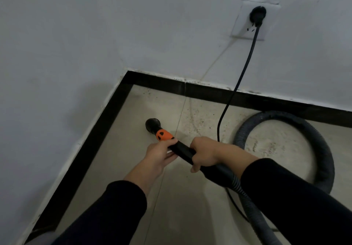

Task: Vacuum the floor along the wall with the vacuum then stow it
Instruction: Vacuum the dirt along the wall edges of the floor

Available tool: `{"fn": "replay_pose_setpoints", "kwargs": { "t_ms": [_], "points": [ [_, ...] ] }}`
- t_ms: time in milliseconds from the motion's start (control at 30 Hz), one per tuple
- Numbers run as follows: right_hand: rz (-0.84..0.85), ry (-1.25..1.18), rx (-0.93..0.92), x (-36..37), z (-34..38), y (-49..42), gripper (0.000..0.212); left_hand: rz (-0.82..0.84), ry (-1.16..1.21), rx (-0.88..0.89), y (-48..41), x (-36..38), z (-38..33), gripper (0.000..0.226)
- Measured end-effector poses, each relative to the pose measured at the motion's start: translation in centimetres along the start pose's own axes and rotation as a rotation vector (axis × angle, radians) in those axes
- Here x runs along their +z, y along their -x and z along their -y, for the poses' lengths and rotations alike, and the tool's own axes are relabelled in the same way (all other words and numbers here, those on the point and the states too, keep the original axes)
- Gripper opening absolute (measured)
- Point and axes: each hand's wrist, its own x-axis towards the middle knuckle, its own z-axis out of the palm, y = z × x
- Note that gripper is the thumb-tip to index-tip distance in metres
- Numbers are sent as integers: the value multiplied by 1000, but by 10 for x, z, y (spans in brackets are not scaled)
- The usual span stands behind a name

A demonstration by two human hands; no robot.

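The vacuum's black wand (pixel 183 150) points toward the floor in a room corner, its round black nozzle (pixel 153 125) on the beige tile behind an orange collar (pixel 164 135). My left hand (pixel 159 154) grips the wand just behind the collar. My right hand (pixel 204 154) grips it further back, where the wand meets the ribbed grey hose (pixel 322 149). The hose loops on the floor at the right and passes under my right sleeve.
A black power cord (pixel 245 67) runs from a plug in the white wall socket (pixel 257 19) down to the floor beside my right hand. Black skirting (pixel 209 91) lines both white walls. Dark specks of dirt (pixel 198 119) lie on the tile near the far wall.
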Motion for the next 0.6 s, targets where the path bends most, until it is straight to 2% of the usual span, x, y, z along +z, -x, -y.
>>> {"fn": "replay_pose_setpoints", "kwargs": {
  "t_ms": [67, 300, 500, 600],
  "points": [
    [3, -14, -5, -6, 4, -11, 36, 18, -32, -4, -12, -1, -13, 26],
    [74, 28, 20, -25, 24, -57, 37, 162, -123, 10, -62, -21, -41, 33],
    [-10, 74, 14, -27, 50, -81, 45, 190, -80, 75, -89, -48, -56, 32],
    [-59, 76, -2, -27, 55, -91, 41, 173, -70, 106, -95, -53, -62, 28]
  ]
}}
